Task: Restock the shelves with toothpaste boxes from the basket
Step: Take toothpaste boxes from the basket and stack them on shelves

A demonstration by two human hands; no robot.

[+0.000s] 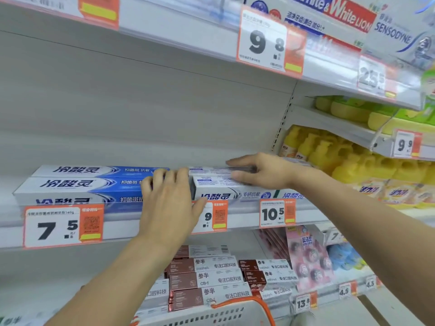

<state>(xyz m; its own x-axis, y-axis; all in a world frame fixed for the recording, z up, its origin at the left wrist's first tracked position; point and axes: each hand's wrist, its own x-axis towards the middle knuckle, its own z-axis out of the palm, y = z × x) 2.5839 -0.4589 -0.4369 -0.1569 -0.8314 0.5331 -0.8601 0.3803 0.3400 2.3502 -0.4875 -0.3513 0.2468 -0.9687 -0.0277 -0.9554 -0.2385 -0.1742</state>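
Your right hand [261,171] has its fingers clamped over the back toothpaste box [211,171] on the middle shelf [122,229], thumb on the front box [219,185] beside it. Your left hand [169,203] lies flat, fingers slightly apart, on the blue boxes [77,184], hiding their right ends. Basket [235,312] is cut off at the bottom; contents can't be seen.

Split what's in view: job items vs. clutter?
Job:
- white-and-blue toothpaste boxes on the middle shelf
- white box held by right hand
- left hand resting on the stack
- white plastic basket with orange rim

Clutter:
- yellow bottles
- brown-and-white boxes
- pink packs
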